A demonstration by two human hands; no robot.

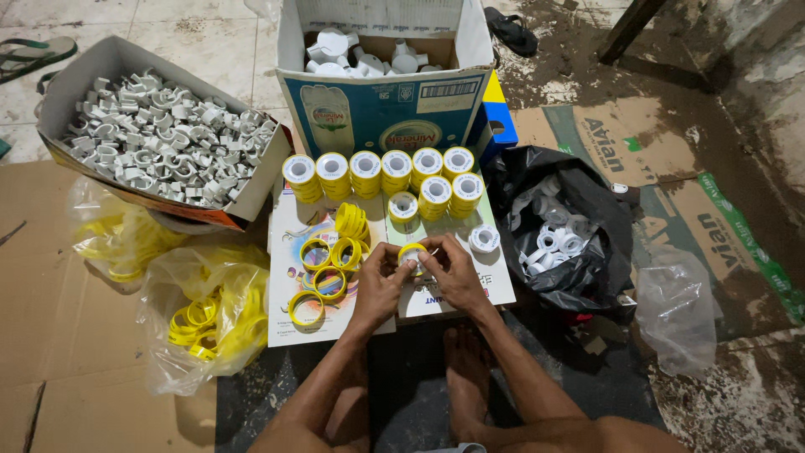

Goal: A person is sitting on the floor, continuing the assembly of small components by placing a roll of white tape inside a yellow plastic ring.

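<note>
The left hand (379, 281) and the right hand (453, 273) meet over a printed board (495, 281) that lies on the floor. Together they hold one small yellow ring with a white roll inside (412, 255). The fingers of both hands are curled narrow around it, with the fingertips pressing its rim from the two sides (whether the white roll is fully inside the ring, I cannot tell).

Just left of the hands, some empty yellow rings (329, 264) lie loose on the board. Behind the hands, finished yellow-and-white rolls stand in short stacks (381, 172) in a row, in front of a cardboard box with white parts (377, 101). One single white roll (484, 238) lies just beside the right hand.

On the right, a black plastic bag (587, 268) is open and holds more white rolls. On the left, a clear plastic bag with yellow rings (205, 323) lies on the cardboard, and farther back an open box is full of white plastic clips (163, 138).
</note>
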